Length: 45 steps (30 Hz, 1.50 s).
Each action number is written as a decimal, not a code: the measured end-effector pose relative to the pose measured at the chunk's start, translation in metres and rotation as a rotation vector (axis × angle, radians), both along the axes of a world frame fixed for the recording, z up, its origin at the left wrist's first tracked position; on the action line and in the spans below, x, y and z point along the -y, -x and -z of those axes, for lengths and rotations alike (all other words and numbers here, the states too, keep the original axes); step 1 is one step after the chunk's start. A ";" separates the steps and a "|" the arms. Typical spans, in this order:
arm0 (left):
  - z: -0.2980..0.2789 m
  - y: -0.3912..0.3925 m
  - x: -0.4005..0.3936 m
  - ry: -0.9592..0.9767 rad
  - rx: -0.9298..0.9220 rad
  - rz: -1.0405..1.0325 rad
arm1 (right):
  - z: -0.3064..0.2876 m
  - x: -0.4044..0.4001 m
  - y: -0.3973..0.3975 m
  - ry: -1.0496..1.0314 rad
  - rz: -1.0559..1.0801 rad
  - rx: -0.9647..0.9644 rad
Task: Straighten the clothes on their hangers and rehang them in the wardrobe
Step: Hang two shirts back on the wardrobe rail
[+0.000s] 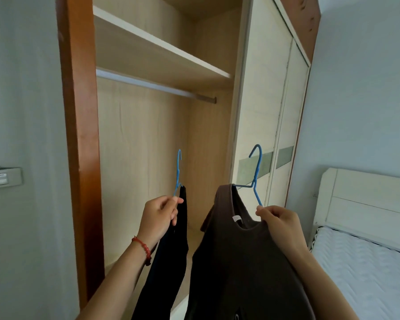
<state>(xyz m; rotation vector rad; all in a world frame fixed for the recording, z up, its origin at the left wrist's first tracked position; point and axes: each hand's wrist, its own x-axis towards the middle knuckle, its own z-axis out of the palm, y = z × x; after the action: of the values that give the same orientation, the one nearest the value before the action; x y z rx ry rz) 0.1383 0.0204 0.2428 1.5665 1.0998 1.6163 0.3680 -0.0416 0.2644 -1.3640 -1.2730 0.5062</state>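
I face an open wardrobe (pixel 148 139) with a bare hanging rail (pixel 153 85) under a shelf (pixel 162 51). My left hand (pixel 158 215) pinches a blue hanger (pixel 178 172) seen edge-on, and a black garment (pixel 169 255) hangs from it. My right hand (pixel 280 224) grips the lower arm of a second blue hanger (pixel 256 172), which carries a dark brown top (pixel 236 262) sitting crooked, its neckline slipped down on the right side. Both hangers are held below the rail, hooks upright.
The wardrobe's brown frame post (pixel 79 135) stands on the left and its sliding doors (pixel 270 112) on the right. A bed with a white headboard (pixel 365 199) and mattress (pixel 370 273) is at the lower right. A wall switch (pixel 2 179) sits on the left wall.
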 end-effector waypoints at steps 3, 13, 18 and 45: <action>-0.003 -0.001 -0.040 -0.007 -0.007 -0.011 | -0.001 -0.041 -0.003 0.000 -0.001 0.008; -0.017 -0.002 -0.162 -0.006 0.027 0.037 | 0.002 -0.145 -0.003 -0.018 0.044 0.008; -0.009 -0.026 -0.224 0.015 0.032 0.099 | 0.005 -0.182 -0.009 -0.041 0.117 -0.016; -0.031 -0.104 -0.443 0.052 0.210 0.124 | -0.013 -0.403 -0.048 0.026 0.005 -0.012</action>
<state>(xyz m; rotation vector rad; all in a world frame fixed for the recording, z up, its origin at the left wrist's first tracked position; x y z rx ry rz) 0.2418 0.4632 0.2736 1.3686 0.9079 1.6134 0.4160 0.3610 0.2772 -1.3837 -1.2565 0.5288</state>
